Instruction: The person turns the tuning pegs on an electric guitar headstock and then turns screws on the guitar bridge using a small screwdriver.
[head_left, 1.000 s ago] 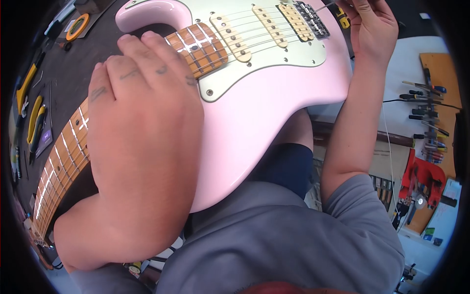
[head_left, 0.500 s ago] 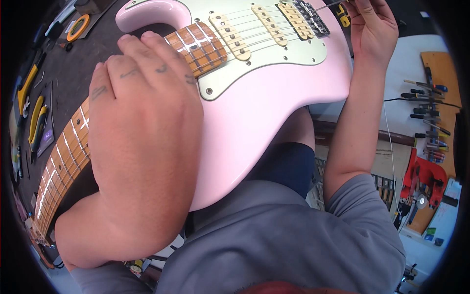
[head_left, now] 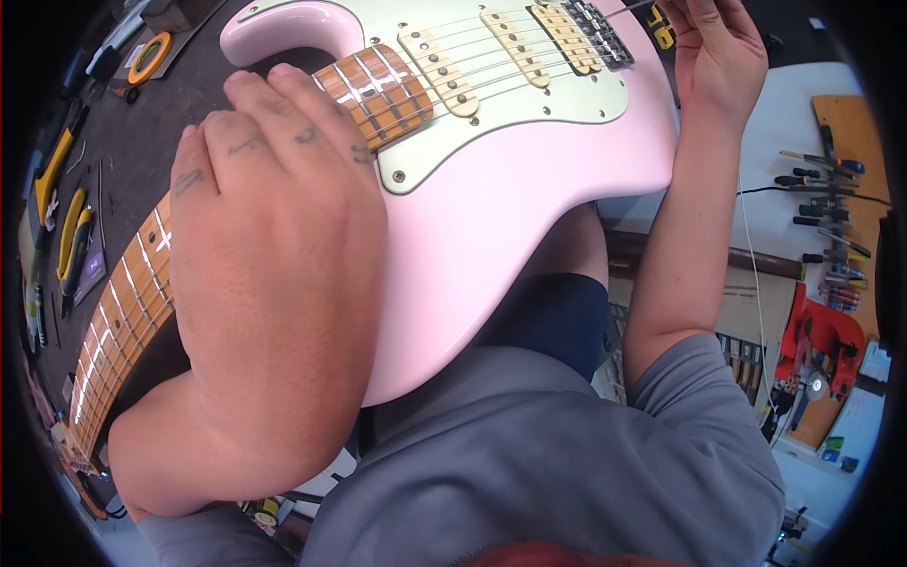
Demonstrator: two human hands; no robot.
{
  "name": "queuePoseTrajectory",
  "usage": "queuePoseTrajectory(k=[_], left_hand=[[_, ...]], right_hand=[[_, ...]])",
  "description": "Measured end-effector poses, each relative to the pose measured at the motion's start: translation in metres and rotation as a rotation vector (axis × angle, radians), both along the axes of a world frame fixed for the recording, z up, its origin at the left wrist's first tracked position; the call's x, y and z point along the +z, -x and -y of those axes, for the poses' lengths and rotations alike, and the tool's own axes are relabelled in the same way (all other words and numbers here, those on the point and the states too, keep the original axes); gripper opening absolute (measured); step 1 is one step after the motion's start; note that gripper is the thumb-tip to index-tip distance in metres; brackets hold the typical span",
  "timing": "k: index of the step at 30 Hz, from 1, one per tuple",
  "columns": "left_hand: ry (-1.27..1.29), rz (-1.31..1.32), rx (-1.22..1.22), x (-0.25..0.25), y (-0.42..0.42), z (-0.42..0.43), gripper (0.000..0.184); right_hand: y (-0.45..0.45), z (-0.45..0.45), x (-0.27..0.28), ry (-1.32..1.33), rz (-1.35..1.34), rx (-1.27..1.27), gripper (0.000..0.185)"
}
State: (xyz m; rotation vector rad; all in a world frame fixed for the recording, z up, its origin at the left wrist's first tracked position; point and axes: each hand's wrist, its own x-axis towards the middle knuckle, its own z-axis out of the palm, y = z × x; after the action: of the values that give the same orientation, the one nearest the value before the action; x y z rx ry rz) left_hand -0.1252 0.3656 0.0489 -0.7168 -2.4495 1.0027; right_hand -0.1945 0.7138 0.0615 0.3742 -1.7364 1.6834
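Observation:
A pink electric guitar (head_left: pixel 482 217) with a pale pickguard and a maple neck (head_left: pixel 123 302) lies across in front of me. My left hand (head_left: pixel 279 217) is laid over the upper neck, its fingertips reaching past the far edge; the thumb and the underside of the grip are hidden. At the upper right, my right hand (head_left: pixel 713 47) pinches a thin metal rod (head_left: pixel 631 8), probably a screwdriver shaft. The rod's other end meets the saddles of the bridge (head_left: pixel 602 36); its handle is out of sight. Strings run over the cream pickups (head_left: pixel 515 47).
Yellow-handled pliers (head_left: pixel 71 246) and a yellow-orange ring-shaped item (head_left: pixel 148 57) lie on the dark bench at left. At right, several screwdrivers (head_left: pixel 831 213) stand along a wooden board (head_left: pixel 855 132), near a red clamp-like tool (head_left: pixel 822 331).
The guitar and left hand have shifted very slightly in view. My right hand remains at the bridge, with its fingers slightly changed.

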Motion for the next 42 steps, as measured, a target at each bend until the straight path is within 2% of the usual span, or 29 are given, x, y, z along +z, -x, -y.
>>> queuePoseTrajectory(k=[19, 34, 37, 39, 42], left_hand=[[-0.017, -0.002, -0.004, 0.001, 0.000, 0.000, 0.044], [-0.020, -0.002, 0.012, -0.001, 0.000, -0.001, 0.043], [-0.010, -0.001, 0.019, 0.000, -0.001, -0.002, 0.043], [-0.011, -0.003, 0.018, 0.000, -0.001, -0.002, 0.043], [-0.024, -0.005, 0.013, -0.001, 0.000, -0.001, 0.042]], right_hand=[[0.000, 0.002, 0.001, 0.052, -0.055, -0.044, 0.019], [-0.005, 0.006, -0.001, 0.029, 0.023, -0.066, 0.021], [-0.006, 0.007, -0.001, 0.024, 0.011, -0.049, 0.020], [-0.008, 0.003, 0.000, -0.053, -0.075, 0.124, 0.022], [-0.009, 0.017, 0.002, -0.083, -0.148, 0.183, 0.021]])
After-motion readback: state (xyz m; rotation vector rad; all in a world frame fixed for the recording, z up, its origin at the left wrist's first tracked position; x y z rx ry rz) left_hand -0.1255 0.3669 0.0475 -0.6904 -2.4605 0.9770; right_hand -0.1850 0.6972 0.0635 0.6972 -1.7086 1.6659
